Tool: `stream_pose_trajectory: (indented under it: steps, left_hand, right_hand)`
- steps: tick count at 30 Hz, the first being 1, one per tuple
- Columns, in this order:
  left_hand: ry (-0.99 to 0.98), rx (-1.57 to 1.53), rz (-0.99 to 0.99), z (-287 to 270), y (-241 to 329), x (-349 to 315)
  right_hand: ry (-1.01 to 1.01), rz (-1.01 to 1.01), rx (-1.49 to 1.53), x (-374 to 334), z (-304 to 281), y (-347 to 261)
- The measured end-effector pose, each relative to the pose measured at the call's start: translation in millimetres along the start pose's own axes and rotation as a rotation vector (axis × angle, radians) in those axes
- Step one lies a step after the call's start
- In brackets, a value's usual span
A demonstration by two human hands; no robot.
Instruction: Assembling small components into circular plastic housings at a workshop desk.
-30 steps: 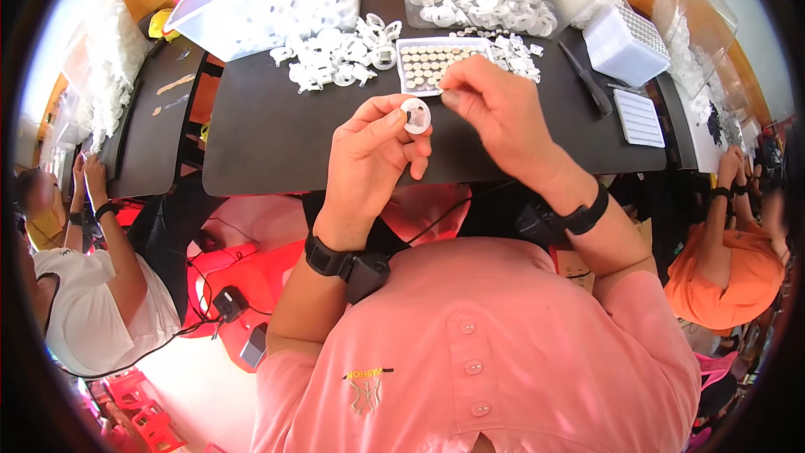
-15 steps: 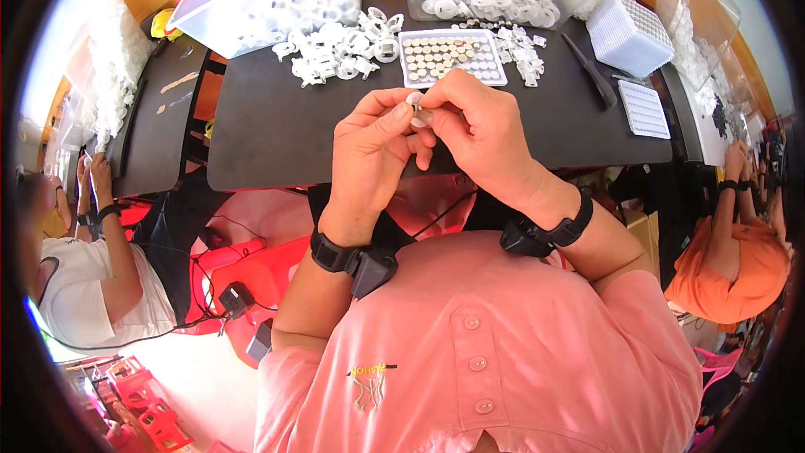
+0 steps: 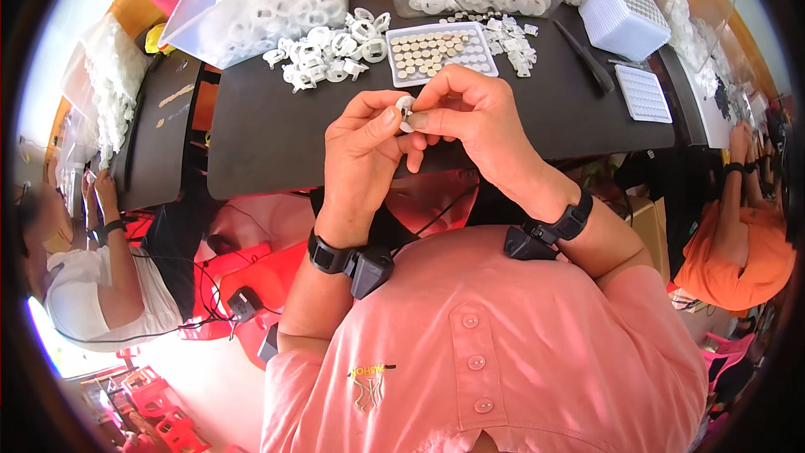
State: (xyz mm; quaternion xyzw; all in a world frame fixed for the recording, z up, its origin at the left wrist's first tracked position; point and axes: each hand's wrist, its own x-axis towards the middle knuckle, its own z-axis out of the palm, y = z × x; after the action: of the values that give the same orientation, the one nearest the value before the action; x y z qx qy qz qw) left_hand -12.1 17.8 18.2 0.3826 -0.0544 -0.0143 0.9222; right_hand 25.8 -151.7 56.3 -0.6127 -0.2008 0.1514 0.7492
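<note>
Over the near edge of the dark table, my left hand (image 3: 356,147) pinches a small white round plastic part (image 3: 406,104) between thumb and index finger. My right hand (image 3: 478,122) closes on the same part from the other side, fingertips against it. The part is mostly covered by fingers; a dark spot shows in it. Just beyond the hands lies a white tray (image 3: 392,74) with rows of small round beige discs. To its left is a heap of white plastic parts (image 3: 329,54); smaller white pieces (image 3: 514,44) lie to its right.
Clear bins of white parts stand at the back, one on the left (image 3: 251,36) and one in the middle (image 3: 470,7). On the right are a stack of white trays (image 3: 625,21), a single white tray (image 3: 644,94) and a long black tool (image 3: 585,59). Co-workers sit at both sides.
My right thumb has shifted across the part's front and the fingers have moved. Both hands stay together around the part; the whole view has shifted slightly.
</note>
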Motion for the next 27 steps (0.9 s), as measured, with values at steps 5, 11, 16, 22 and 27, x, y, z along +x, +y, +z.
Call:
stream_pose_trajectory:
  steps: [5, 11, 16, 22, 27]
  left_hand:
    - [-0.023, 0.062, 0.021, 0, -2, 1]
    - [-0.039, 0.143, 0.054, 0, -3, 1]
    - [-0.079, 0.068, 0.067, 0, -2, 2]
    - [-0.037, -0.040, 0.018, -5, -1, 2]
    - [-0.033, -0.079, 0.006, -5, 0, 3]
  right_hand:
    - [0.004, 0.052, 0.109, 0, -2, -1]
    - [-0.008, 0.163, 0.085, 12, -10, -3]
    - [-0.001, 0.190, 0.121, 13, -7, 1]
    - [0.007, 0.121, 0.048, 7, 2, 1]
    - [0.006, 0.049, 0.012, 8, 5, 0]
